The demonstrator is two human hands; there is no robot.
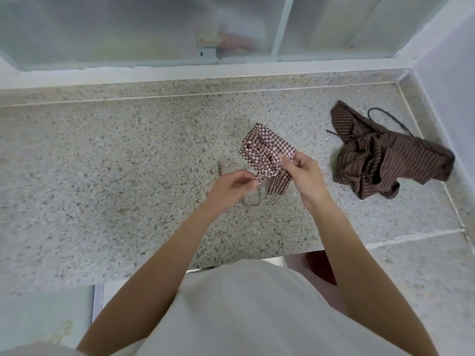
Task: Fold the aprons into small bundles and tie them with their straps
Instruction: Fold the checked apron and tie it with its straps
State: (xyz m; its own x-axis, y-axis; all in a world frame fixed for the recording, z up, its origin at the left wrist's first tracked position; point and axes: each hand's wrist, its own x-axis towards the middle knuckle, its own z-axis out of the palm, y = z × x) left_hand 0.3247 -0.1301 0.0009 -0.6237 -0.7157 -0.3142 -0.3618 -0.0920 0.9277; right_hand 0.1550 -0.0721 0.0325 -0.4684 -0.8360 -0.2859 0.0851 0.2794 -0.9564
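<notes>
Checked apron bundle (pixel 264 152) gripped by right hand (pixel 305 176); left hand (pixel 234 187) pinches its strap (pixel 259 186); striped apron (pixel 385 155) crumpled on counter (pixel 115 155).

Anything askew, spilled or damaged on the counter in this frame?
Nothing spilled or damaged. The striped apron lies crumpled near the right wall, still unfolded, its dark strap looping loose on the counter. The left hand pinches a thin strap of the folded checked apron, which the right hand grips.

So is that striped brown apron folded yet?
No. The striped brown apron lies crumpled in a loose heap on the counter, its strap trailing, untouched by either hand.
</notes>
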